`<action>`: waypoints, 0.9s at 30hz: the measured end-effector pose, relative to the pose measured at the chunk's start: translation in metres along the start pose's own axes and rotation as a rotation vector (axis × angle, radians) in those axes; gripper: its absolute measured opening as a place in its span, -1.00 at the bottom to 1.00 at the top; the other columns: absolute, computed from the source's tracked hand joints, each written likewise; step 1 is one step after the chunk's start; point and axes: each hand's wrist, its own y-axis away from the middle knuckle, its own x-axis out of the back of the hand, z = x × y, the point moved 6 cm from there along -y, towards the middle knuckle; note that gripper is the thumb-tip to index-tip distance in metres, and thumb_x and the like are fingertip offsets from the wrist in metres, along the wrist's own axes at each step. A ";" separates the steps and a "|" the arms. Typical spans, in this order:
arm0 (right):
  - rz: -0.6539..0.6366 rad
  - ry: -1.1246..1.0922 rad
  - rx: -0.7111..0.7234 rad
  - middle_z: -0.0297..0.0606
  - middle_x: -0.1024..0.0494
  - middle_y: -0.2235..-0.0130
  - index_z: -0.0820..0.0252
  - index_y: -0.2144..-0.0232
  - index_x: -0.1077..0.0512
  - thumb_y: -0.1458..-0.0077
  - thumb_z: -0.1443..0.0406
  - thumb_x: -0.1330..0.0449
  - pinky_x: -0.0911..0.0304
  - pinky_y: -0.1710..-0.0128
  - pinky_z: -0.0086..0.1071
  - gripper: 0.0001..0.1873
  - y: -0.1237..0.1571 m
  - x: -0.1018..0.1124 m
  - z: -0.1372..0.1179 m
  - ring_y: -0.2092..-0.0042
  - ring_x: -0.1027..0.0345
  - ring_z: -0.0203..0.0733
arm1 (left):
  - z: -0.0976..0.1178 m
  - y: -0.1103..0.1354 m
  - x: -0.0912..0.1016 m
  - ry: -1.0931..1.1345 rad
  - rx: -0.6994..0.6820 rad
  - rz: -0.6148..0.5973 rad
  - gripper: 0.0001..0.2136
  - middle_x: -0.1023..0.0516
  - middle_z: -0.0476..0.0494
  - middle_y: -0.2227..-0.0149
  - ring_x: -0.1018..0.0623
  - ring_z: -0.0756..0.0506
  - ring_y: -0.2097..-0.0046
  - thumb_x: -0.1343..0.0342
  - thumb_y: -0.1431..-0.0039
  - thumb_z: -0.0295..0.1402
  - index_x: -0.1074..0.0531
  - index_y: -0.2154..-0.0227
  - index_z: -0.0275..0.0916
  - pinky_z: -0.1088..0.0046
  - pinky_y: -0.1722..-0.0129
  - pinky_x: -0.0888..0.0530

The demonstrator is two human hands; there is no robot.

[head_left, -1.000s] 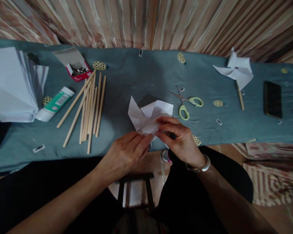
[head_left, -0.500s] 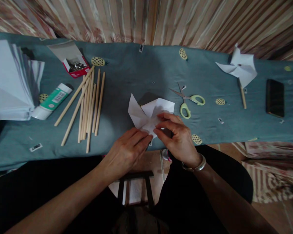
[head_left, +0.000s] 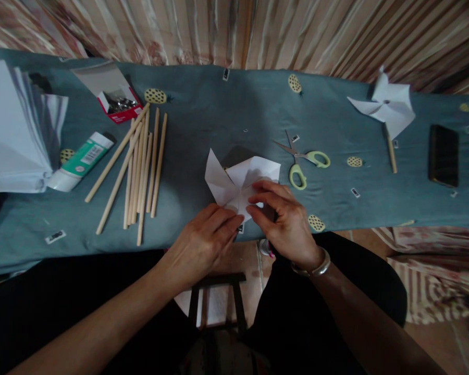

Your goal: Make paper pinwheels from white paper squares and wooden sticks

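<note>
A white paper pinwheel with cut, bent blades lies near the table's front edge, between my hands. The fingers of my left hand are closed on its lower left part, thumb and forefinger together at the edge. My right hand, with a silver bangle at the wrist, curves over the pinwheel's right side; its thumb and fingertips touch the paper and a folded blade lies beneath them. Open scissors with light green handles rest just right of the pinwheel.
Left of my hands lie several wooden sticks, a glue tube, an open red box of metal pins and a paper stack. At the right are a finished-looking pinwheel on a stick and a dark phone.
Both hands hold almost the same place on the paper. The right fingertips have shifted very slightly; the view has moved a little.
</note>
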 end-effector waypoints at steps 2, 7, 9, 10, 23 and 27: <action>0.003 0.005 0.010 -0.13 -0.55 0.00 0.15 0.27 -0.53 -0.15 0.35 -0.22 -0.32 -0.10 -0.05 -0.91 0.000 0.000 0.000 -0.07 -0.42 -0.02 | -0.001 0.000 0.000 -0.002 0.007 -0.003 -0.79 -0.54 -0.25 0.21 -0.50 -0.14 0.16 -0.06 -0.27 -0.54 -0.44 0.06 -0.42 0.27 0.18 -0.61; 0.010 0.008 0.040 -0.11 -0.56 0.01 0.19 0.27 -0.54 -0.17 0.36 -0.21 -0.32 -0.11 -0.08 -0.90 0.001 -0.001 -0.001 -0.07 -0.42 -0.02 | -0.001 0.001 -0.001 0.009 0.021 -0.012 -0.79 -0.54 -0.24 0.19 -0.50 -0.13 0.16 -0.05 -0.28 -0.53 -0.43 0.05 -0.40 0.27 0.18 -0.60; 0.012 0.015 0.060 -0.09 -0.55 0.01 0.20 0.26 -0.54 -0.18 0.36 -0.20 -0.33 -0.10 -0.09 -0.89 0.001 -0.001 -0.003 -0.06 -0.42 -0.03 | -0.002 0.000 -0.001 0.016 0.024 -0.012 -0.79 -0.54 -0.24 0.19 -0.50 -0.13 0.15 -0.05 -0.28 -0.53 -0.43 0.05 -0.40 0.28 0.18 -0.60; 0.012 0.020 0.072 -0.09 -0.55 0.01 0.20 0.25 -0.54 -0.18 0.37 -0.20 -0.33 -0.10 -0.09 -0.88 0.001 -0.001 -0.004 -0.05 -0.42 -0.04 | -0.002 0.000 0.000 0.020 0.027 -0.010 -0.79 -0.53 -0.24 0.19 -0.50 -0.13 0.15 -0.06 -0.27 -0.53 -0.44 0.05 -0.40 0.28 0.18 -0.60; -0.012 0.091 0.153 -0.12 -0.46 -0.08 0.14 0.14 -0.54 -0.27 0.33 -0.06 -0.36 -0.09 -0.06 -0.75 0.004 -0.006 -0.009 -0.05 -0.37 -0.02 | -0.006 -0.002 0.001 0.080 0.056 -0.018 -0.78 -0.54 -0.25 0.20 -0.50 -0.15 0.16 -0.09 -0.25 -0.54 -0.48 0.07 -0.44 0.28 0.18 -0.59; 0.000 0.123 0.171 -0.14 -0.45 -0.08 0.10 0.13 -0.52 -0.27 0.33 -0.06 -0.37 -0.08 -0.07 -0.76 0.004 -0.006 -0.010 -0.06 -0.36 -0.05 | -0.006 -0.003 0.001 0.093 0.058 -0.020 -0.78 -0.54 -0.26 0.20 -0.50 -0.15 0.15 -0.09 -0.25 -0.54 -0.48 0.07 -0.46 0.27 0.18 -0.59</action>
